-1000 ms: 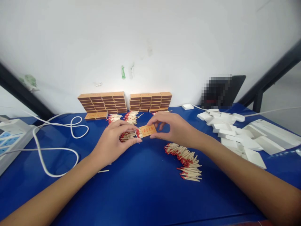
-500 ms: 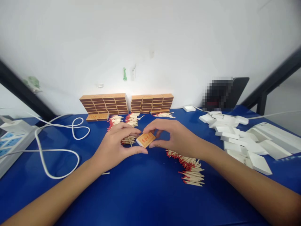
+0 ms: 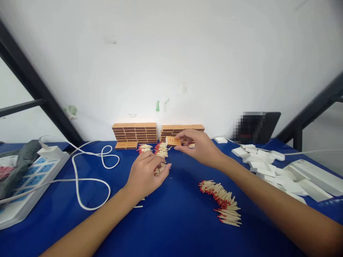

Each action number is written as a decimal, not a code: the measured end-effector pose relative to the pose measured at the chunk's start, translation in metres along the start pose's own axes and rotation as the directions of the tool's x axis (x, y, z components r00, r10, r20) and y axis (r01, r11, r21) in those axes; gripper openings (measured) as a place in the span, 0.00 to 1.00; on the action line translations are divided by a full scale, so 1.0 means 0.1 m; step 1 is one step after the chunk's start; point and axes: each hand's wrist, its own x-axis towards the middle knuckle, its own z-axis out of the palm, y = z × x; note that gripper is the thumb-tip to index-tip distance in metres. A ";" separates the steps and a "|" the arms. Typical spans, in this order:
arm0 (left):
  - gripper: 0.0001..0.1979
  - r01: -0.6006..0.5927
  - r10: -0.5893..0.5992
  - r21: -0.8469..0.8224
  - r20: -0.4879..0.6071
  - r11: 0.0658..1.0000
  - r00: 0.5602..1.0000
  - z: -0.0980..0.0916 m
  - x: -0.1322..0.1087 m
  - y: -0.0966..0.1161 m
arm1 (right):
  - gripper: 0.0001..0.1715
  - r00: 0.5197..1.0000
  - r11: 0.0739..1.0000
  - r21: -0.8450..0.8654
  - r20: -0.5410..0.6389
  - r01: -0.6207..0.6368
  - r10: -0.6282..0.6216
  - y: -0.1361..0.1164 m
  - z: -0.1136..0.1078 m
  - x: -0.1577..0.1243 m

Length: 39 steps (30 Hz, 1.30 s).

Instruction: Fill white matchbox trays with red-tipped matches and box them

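Note:
An orange-topped matchbox [image 3: 173, 141] is held at its right end between the thumb and fingers of my right hand [image 3: 197, 146]. It is raised in front of the right stack of matchboxes [image 3: 183, 127], partly covering that stack. My left hand [image 3: 148, 171] is over loose matches [image 3: 160, 168], its thumb apart from its curled fingers and nothing visibly gripped. More red-tipped matches [image 3: 162, 149] lie just behind it. The left stack of matchboxes [image 3: 135, 132] stands against the wall, with a low row of boxes [image 3: 125, 145] at its front.
On the right lie a curved heap of matches [image 3: 221, 201] and a pile of white box trays [image 3: 268, 162]. A dark tablet-like object [image 3: 270, 126], partly pixelated, leans on the wall. To the left are a white cable [image 3: 77, 178] and a power strip [image 3: 34, 178] on the blue table [image 3: 171, 228].
My right hand has carried the matchbox away from my left hand, toward the right stack. My left hand has let go of it. The camera view has tilted up and shifted left.

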 end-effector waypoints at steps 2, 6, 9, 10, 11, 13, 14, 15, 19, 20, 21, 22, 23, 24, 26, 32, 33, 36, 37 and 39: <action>0.06 0.021 -0.020 0.018 -0.029 1.000 0.999 -0.02 0.02 -0.01 | 0.12 1.000 1.000 -0.027 0.023 0.007 -0.007 -0.05 0.05 0.14; 0.05 0.091 -0.079 0.076 -0.145 0.993 0.986 -0.09 0.08 -0.06 | 0.11 0.996 0.998 -0.065 0.089 0.024 -0.019 -0.11 0.20 0.30; 0.04 -0.048 0.064 0.090 -0.186 0.995 0.980 -0.15 0.12 -0.03 | 0.11 0.991 0.999 -0.027 0.128 0.032 -0.028 -0.15 0.42 0.42; 0.04 -0.125 0.138 0.079 -0.189 0.989 0.972 -0.16 0.12 0.00 | 0.11 0.989 0.999 -0.010 0.145 0.043 -0.041 -0.17 0.52 0.48; 0.04 -0.195 0.205 0.071 -0.178 0.978 0.962 -0.17 0.12 0.03 | 0.11 0.987 0.998 -0.006 0.149 0.065 -0.064 -0.19 0.64 0.55; 0.04 -0.296 0.303 0.069 -0.179 0.953 0.936 -0.18 0.11 0.11 | 0.13 0.969 0.991 -0.024 0.213 0.133 -0.125 -0.25 0.90 0.72; 0.05 -0.321 0.329 0.073 -0.196 0.944 0.924 -0.19 0.11 0.13 | 0.14 0.959 0.988 -0.038 0.248 0.148 -0.134 -0.29 1.04 0.81; 0.06 -0.329 0.337 0.073 -0.217 0.942 0.916 -0.20 0.10 0.15 | 0.14 0.953 0.985 -0.071 0.273 0.155 -0.130 -0.32 1.17 0.90; 0.06 -0.290 0.304 0.092 -0.299 0.953 0.904 -0.25 0.12 0.12 | 0.14 0.944 0.966 -0.181 0.306 0.183 -0.122 -0.45 1.62 1.17; 0.05 -0.281 0.298 0.099 -0.298 0.955 0.907 -0.26 0.12 0.10 | 0.14 0.943 0.963 -0.194 0.310 0.185 -0.118 -0.47 1.70 1.21; 0.04 -0.277 0.296 0.107 -0.292 0.955 0.909 -0.26 0.12 0.09 | 0.13 0.943 0.960 -0.212 0.314 0.185 -0.112 -0.48 1.77 1.23; 0.03 -0.279 0.300 0.113 -0.283 0.954 0.911 -0.26 0.13 0.08 | 0.12 0.942 0.955 -0.232 0.319 0.184 -0.104 -0.50 1.82 1.25; 0.03 -0.286 0.306 0.115 -0.265 0.951 0.914 -0.25 0.13 0.07 | 0.11 0.942 0.951 -0.252 0.321 0.181 -0.094 -0.51 1.86 1.26; 0.03 -0.300 0.320 0.117 -0.259 0.947 0.911 -0.24 0.13 0.06 | 0.09 0.943 0.946 -0.271 0.321 0.176 -0.084 -0.52 1.89 1.27; 0.04 -0.320 0.339 0.112 -0.251 0.941 0.907 -0.23 0.14 0.06 | 0.06 0.948 0.938 -0.307 0.312 0.163 -0.062 -0.54 1.93 1.26; 0.04 -0.307 0.319 0.087 -0.219 0.948 0.922 -0.21 0.12 0.03 | 0.08 0.951 0.929 -0.334 0.303 0.161 -0.056 -0.58 2.00 1.27; 0.04 -0.303 0.315 0.090 -0.214 0.949 0.924 -0.21 0.12 0.03 | 0.08 0.950 0.930 -0.328 0.305 0.166 -0.063 -0.57 2.00 1.28; 0.03 -0.288 0.308 0.120 -0.209 0.950 0.928 -0.21 0.10 -0.01 | 0.09 0.946 0.936 -0.296 0.310 0.189 -0.093 -0.54 1.92 1.29; 0.02 -0.284 0.307 0.131 -0.210 0.950 0.928 -0.21 0.10 -0.02 | 0.10 0.944 0.939 -0.281 0.312 0.199 -0.107 -0.51 1.85 1.28; 0.02 -0.281 0.307 0.139 -0.226 0.950 0.924 -0.22 0.10 -0.04 | 0.09 0.939 0.943 -0.253 0.317 0.219 -0.133 -0.45 1.63 1.21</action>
